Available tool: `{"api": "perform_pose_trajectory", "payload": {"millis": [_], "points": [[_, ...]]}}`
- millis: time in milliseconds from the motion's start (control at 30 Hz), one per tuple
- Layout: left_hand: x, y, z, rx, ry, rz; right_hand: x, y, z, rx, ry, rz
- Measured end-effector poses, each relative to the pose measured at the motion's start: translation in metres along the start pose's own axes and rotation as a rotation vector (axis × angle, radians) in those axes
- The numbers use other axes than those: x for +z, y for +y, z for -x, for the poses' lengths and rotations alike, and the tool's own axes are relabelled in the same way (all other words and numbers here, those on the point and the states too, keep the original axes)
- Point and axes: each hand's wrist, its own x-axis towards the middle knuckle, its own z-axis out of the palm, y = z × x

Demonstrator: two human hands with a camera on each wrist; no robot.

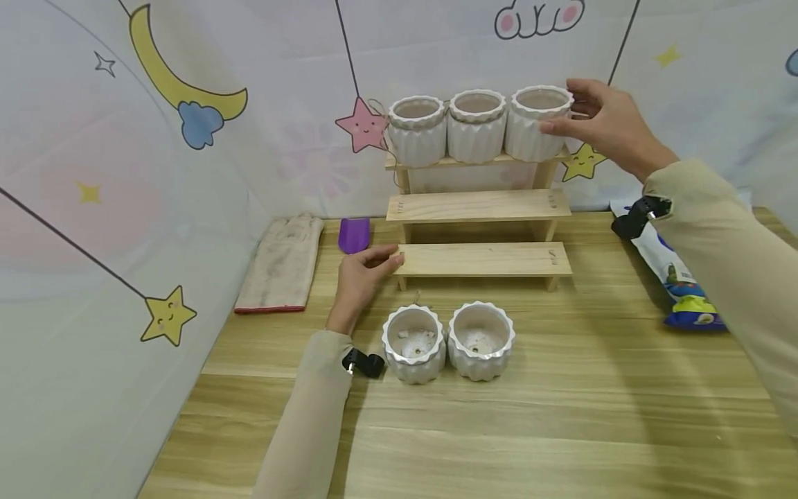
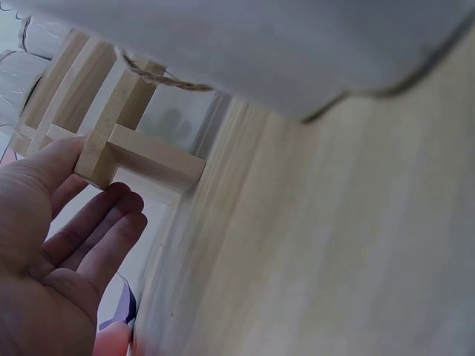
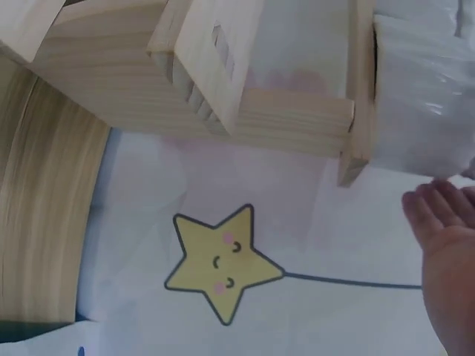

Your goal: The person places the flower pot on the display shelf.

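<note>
A three-step wooden plant stand (image 1: 479, 260) stands on the table. Three white fluted pots line its top step, the rightmost pot (image 1: 537, 125) at its right end. My right hand (image 1: 605, 121) holds that pot at its right side, thumb across the front and fingers by the rim. In the right wrist view, the fingertips (image 3: 438, 194) are right at the pot's wall. Low on the left, my left hand (image 1: 364, 277) pinches the left end of the bottom step, its thumb at the board's edge (image 2: 95, 167).
Two more white pots, a left one (image 1: 414, 345) and a right one (image 1: 481, 341), stand before the stand. Left of it lie a work glove (image 1: 282, 263) and a purple scoop (image 1: 354, 235). A printed bag (image 1: 682, 284) lies at right. A patterned cloth (image 1: 299, 83) hangs behind.
</note>
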Motion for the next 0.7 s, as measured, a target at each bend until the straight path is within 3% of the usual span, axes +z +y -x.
{"api": "perform_pose_trajectory", "payload": {"millis": [167, 433, 700], "points": [[0.001, 0.0, 0.001, -0.013, 0.001, -0.009, -0.006, -0.001, 0.013, -0.009, 0.043, -0.026], [0.001, 0.0, 0.001, 0.002, 0.002, -0.015, -0.01, -0.003, 0.038, -0.098, 0.129, -0.081], [0.001, 0.0, 0.0, 0.002, 0.001, -0.008, 0.0, -0.008, 0.068, -0.159, 0.128, -0.116]]}}
